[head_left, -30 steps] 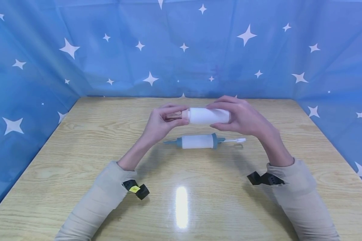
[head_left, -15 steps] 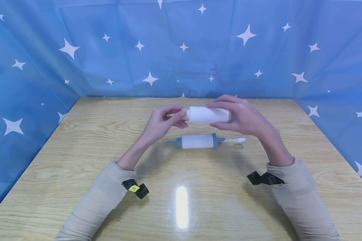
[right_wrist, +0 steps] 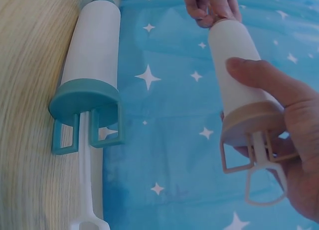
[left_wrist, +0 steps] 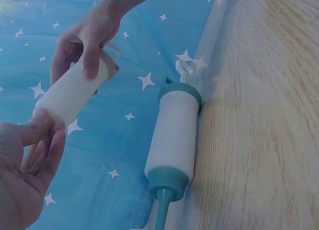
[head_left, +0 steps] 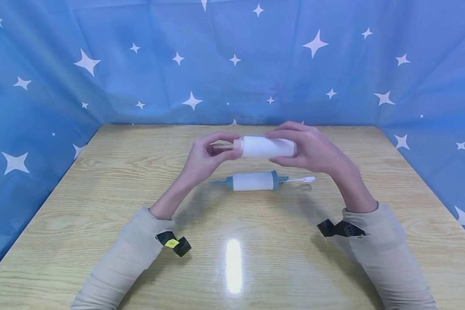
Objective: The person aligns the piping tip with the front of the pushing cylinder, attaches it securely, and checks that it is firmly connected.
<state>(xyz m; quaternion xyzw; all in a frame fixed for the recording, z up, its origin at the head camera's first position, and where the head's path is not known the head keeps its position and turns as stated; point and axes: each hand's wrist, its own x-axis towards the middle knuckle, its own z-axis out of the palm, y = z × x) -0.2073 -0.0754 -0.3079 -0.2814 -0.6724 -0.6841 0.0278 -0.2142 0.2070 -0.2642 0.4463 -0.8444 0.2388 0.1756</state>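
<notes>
A white-barrelled plunger syringe (head_left: 268, 147) with beige end pieces is held level above the table in the head view. My right hand (head_left: 315, 150) grips its barrel near the plunger end; that thumb lies along the barrel in the right wrist view. There, the beige flange (right_wrist: 253, 119) and the white plunger ring (right_wrist: 265, 202) show below the palm. At the other end, my left hand (head_left: 203, 157) pinches the beige nozzle cap (head_left: 237, 145) between thumb and fingers. The slim beige nozzle (head_left: 222, 147) points back into the left palm.
A second, similar syringe (head_left: 252, 182) with teal ends lies on the wooden table (head_left: 279, 258), just nearer than the held one. Its white plunger (head_left: 302, 180) extends to the right. A blue star-patterned cloth (head_left: 232, 77) hangs behind and beside the table.
My left thumb and fingers have shifted around the nozzle cap, rolling over it and then back to a wider pinch. The right hand and the barrel stay nearly in place.
</notes>
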